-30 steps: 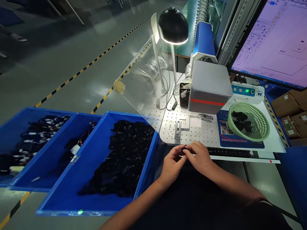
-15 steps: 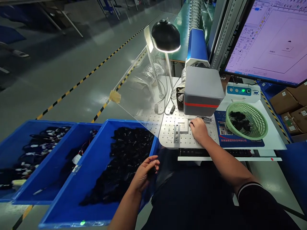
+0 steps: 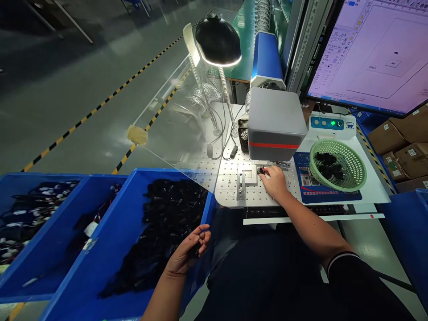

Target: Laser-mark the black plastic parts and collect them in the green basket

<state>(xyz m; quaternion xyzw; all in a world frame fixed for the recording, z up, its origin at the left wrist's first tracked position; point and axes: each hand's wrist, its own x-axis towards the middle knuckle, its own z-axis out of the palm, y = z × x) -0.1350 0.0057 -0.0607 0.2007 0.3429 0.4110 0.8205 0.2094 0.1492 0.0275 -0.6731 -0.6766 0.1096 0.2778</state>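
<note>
My right hand (image 3: pixel 277 183) rests over the perforated metal work plate (image 3: pixel 227 189), its thumb and fingers closed on a small black part (image 3: pixel 261 170) beside a square fixture (image 3: pixel 249 175). Directly above that spot is the grey box-shaped machine head (image 3: pixel 277 120) with a red stripe. My left hand (image 3: pixel 191 249) hovers at the right side of a blue bin (image 3: pixel 133 196) full of black parts (image 3: pixel 167 223). Its fingers are curled in; something dark shows against the palm, too hidden to name.
A green basket (image 3: pixel 359 171) with several black pieces stands on a blue mat (image 3: pixel 309 191) at right. A lit lamp (image 3: pixel 219 42) and a clear sheet (image 3: pixel 180 147) stand left of the machine. The monitor (image 3: pixel 371 58) is at upper right; more blue bins (image 3: pixel 67 267) lie left.
The small black part has come into view at my right fingertips, beside the fixture. My left hand has shifted slightly left and down. The whole view has turned a little.
</note>
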